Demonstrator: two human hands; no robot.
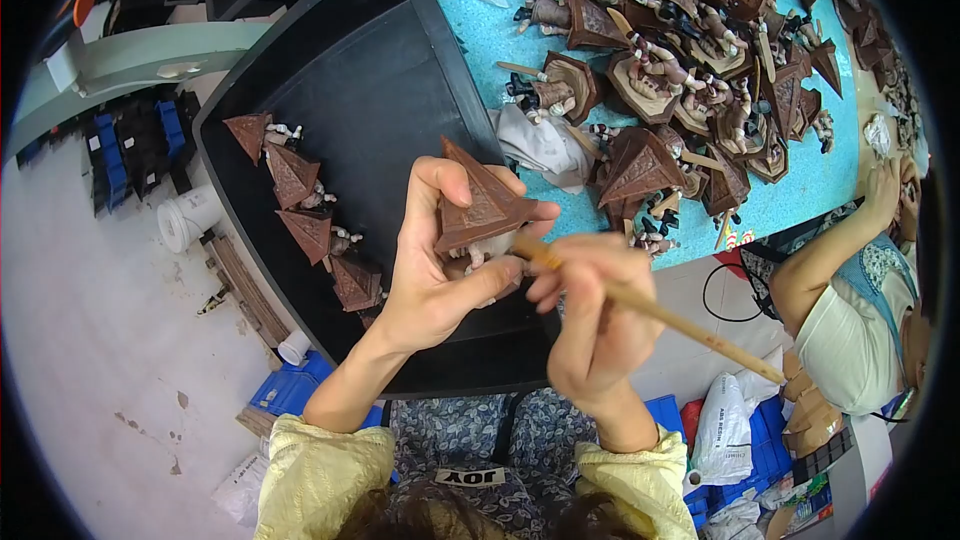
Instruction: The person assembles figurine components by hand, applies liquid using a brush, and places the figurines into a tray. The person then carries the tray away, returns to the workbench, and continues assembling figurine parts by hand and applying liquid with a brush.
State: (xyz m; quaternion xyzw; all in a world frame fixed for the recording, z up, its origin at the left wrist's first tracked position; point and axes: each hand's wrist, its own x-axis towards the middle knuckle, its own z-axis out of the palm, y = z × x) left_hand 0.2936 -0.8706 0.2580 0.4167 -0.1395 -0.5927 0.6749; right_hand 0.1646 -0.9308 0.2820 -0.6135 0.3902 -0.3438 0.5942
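Observation:
My left hand is wrapped round a figurine with a brown pyramid-shaped head, held over the black tray. In my right hand is a wooden-handled brush, its front end against the lower right side of the figurine. My fingers partly hide the figurine's pale body and the brush's tip. Several similar figurines lie in a row along the tray's left side.
Many figurines crowd the blue tabletop at the upper right, beside a grey cloth. Another person sits at the right. A white bucket and blue crates are on the floor.

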